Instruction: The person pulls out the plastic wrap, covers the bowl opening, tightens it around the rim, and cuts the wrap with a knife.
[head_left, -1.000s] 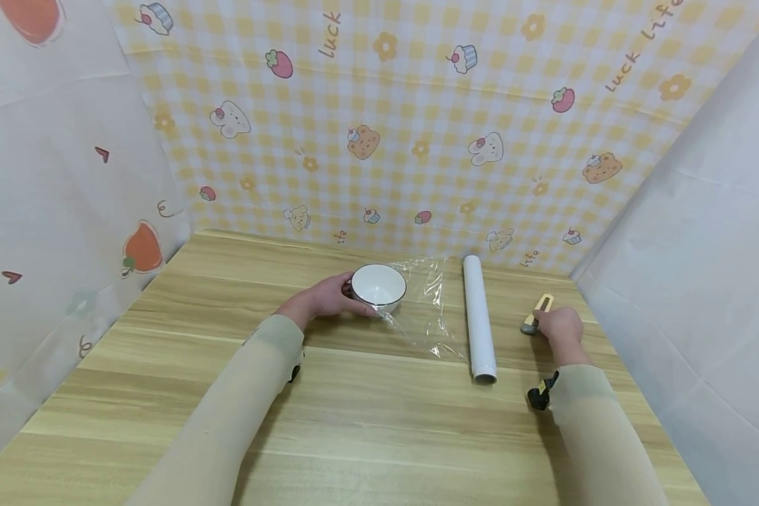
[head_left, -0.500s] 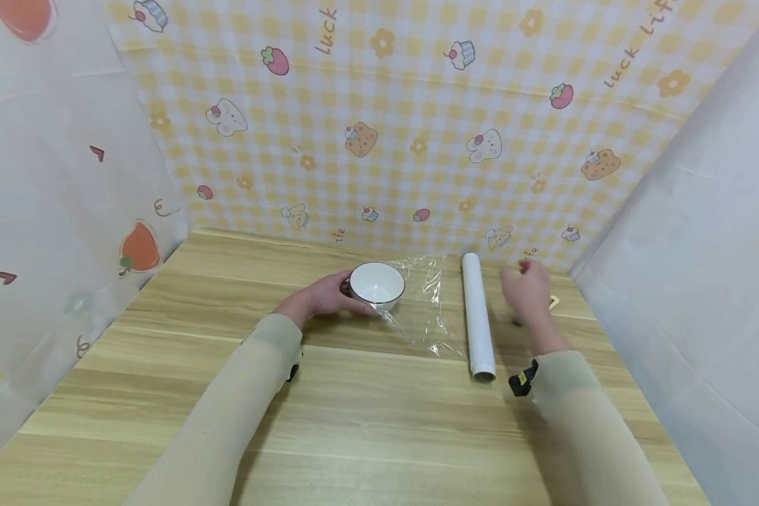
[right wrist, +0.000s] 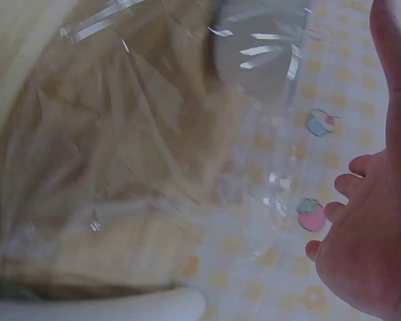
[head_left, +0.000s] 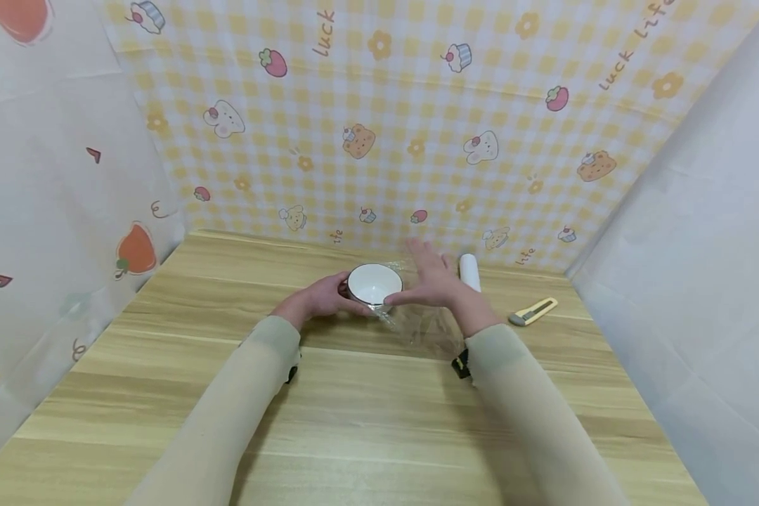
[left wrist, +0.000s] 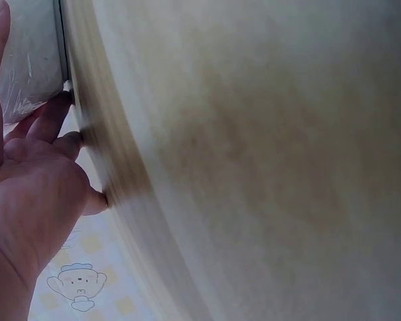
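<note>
A wide white mug (head_left: 374, 282) with a dark rim stands on the wooden table. My left hand (head_left: 321, 295) holds it at its handle side, thumb along the front; the left wrist view shows fingers under the mug's wall (left wrist: 33, 53). Clear plastic wrap (head_left: 420, 327) runs from the mug toward a white roll (head_left: 470, 270), mostly hidden behind my right hand (head_left: 433, 281). That hand hovers over the wrap with fingers spread, its thumb near the mug's rim. In the right wrist view the wrinkled wrap (right wrist: 120, 154) lies beside the open hand (right wrist: 371, 234).
A yellow utility knife (head_left: 533, 311) lies on the table right of the roll. Checked cloth (head_left: 386, 176) hangs along the back edge of the table (head_left: 354, 422). White cloths hang at the left (head_left: 69, 211) and right (head_left: 683, 281).
My right hand has let go of the utility knife, leaving it on the table, and has swung left over the roll to the mug, fingers opening. The left hand stays on the mug.
</note>
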`<state>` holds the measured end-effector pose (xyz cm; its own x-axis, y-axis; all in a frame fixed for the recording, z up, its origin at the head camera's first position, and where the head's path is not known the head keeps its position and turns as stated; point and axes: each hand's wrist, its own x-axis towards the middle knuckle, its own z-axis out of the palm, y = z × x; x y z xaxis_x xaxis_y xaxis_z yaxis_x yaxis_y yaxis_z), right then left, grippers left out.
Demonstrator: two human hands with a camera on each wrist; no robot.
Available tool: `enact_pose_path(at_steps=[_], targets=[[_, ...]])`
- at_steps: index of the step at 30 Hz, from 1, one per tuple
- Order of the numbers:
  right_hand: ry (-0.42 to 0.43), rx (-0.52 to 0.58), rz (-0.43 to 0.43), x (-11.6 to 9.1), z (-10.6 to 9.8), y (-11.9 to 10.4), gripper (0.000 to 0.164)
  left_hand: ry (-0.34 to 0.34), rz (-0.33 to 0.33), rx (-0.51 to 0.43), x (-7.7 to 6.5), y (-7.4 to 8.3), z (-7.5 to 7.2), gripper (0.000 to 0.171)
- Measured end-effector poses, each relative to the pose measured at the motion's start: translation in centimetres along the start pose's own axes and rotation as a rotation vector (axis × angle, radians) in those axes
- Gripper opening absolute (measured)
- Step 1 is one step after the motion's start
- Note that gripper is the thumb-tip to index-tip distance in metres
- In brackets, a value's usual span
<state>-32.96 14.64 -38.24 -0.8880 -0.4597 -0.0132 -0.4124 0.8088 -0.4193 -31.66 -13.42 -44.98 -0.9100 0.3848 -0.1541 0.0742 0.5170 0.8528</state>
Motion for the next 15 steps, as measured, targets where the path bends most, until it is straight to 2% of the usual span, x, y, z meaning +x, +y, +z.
enact_pose_path(at_steps=[3,9,11,15], targets=[[-0.054,-0.002,0.028,0.7,1.6,-0.3,0.152,-0.003,0.01,-0.007,-0.1,0.0,0.0,0.099],[-0.098,0.015,0.109,1.5,4.0,0.2,0.158,-0.006,0.028,-0.004,-0.3,0.0,0.0,0.098],[-0.1,0.031,0.102,1.6,4.4,0.3,0.147,-0.007,0.028,-0.003,-0.3,0.0,0.0,0.099],[-0.103,0.082,0.068,1.7,4.8,0.2,0.115,-0.013,0.031,-0.006,-0.2,0.1,0.0,0.1]])
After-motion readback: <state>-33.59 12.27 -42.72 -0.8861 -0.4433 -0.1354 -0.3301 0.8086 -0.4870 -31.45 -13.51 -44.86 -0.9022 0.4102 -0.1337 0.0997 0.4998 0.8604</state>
